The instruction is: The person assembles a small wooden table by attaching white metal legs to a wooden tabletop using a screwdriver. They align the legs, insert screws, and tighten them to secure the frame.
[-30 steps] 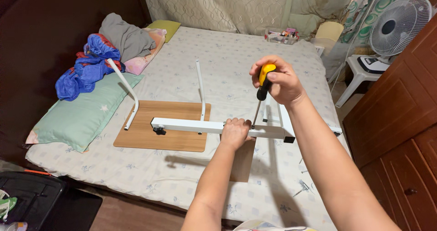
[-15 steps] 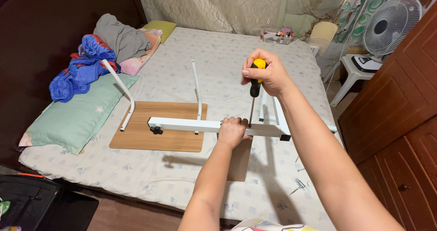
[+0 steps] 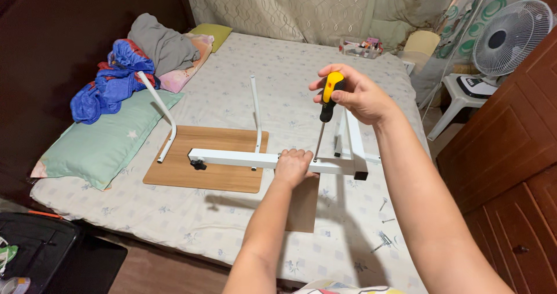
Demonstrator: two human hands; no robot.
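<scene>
beyond a clear plastic box of small colourful items [image 3: 360, 46] at the bed's far edge, the right hand [image 3: 355, 94] is gripping a yellow-and-black screwdriver [image 3: 328, 100] upright while the left hand [image 3: 294, 165] is clasping the white metal frame bar [image 3: 232, 157].

Open bedsheet [image 3: 232, 213] left; loose screws [image 3: 383, 239] clutter the right.

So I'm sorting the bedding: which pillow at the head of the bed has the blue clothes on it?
The pale green pillow nearest the bed's edge: the blue clothes rest on its far end. The pink one and the yellow-green one lie further back.
</scene>
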